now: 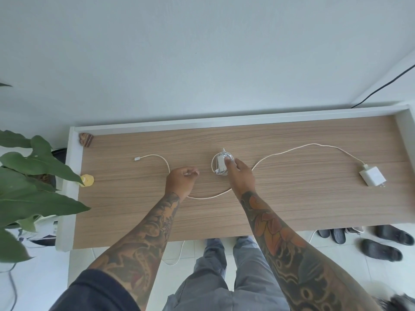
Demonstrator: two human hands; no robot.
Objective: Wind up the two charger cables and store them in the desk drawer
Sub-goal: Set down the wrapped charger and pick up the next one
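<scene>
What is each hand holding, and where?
Left hand pinches the long cable mid-length. Right hand rests fingertips on the wound charger bundle, not clearly gripping.

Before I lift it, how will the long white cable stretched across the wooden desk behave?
The long white cable is probably floppy: it lies in loose curves, so it should sag and trail. The white plug block at its far end will likely drag or swing as the heavier part. The left hand already rests over one stretch, so gathering from there seems sensible.
</scene>
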